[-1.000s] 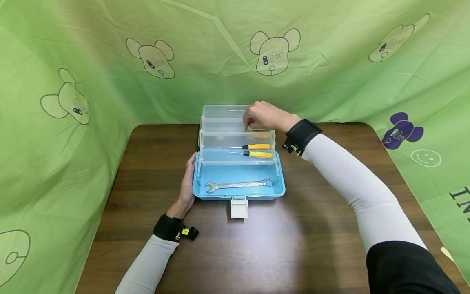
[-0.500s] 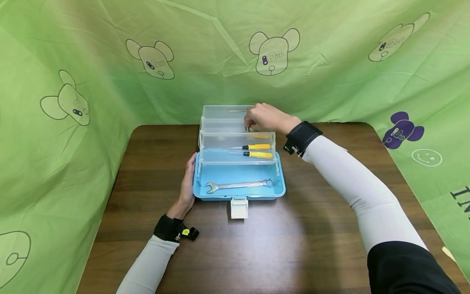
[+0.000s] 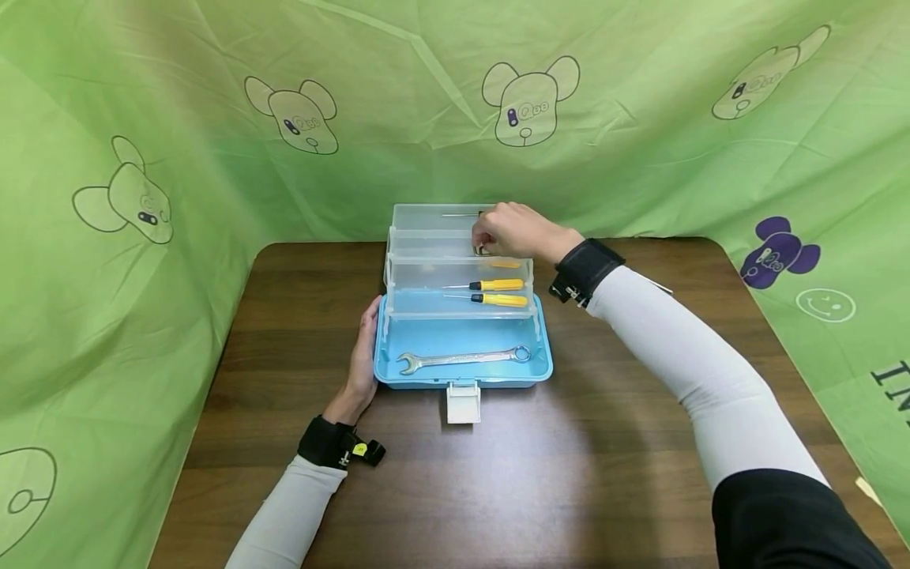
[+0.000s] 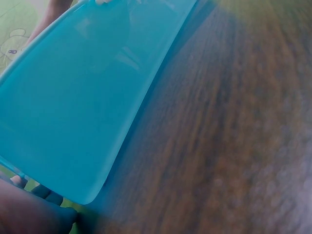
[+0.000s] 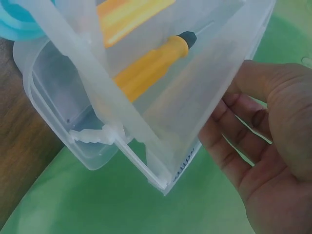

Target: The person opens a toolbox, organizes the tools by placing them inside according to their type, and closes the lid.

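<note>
A light-blue toolbox (image 3: 381, 370) stands with its clear trays raised in steps behind the base. My left hand (image 3: 363, 348) rests along its left wall, fingers pointing away from me. At the back, my right hand (image 3: 513, 229) pinches the rim of an upper clear tray (image 3: 434, 243); the fingertips are partly hidden by the tray wall in the right wrist view. The front tray (image 3: 419, 275) holds two yellow-handled screwdrivers (image 3: 501, 299). Another yellow handle (image 3: 505, 264) shows just behind them. A thin metal shaft (image 3: 460, 214) lies farther back, its handle end hidden by my right hand.
A combination wrench (image 3: 465, 358) lies in the toolbox base. The white latch (image 3: 464, 405) hangs down in front. A brown wooden table (image 3: 306, 316) bears the box, with green printed cloth (image 3: 412, 118) around its back and sides.
My right hand has sunk slightly toward the tray rim. My left hand, the toolbox and the tools have not visibly moved.
</note>
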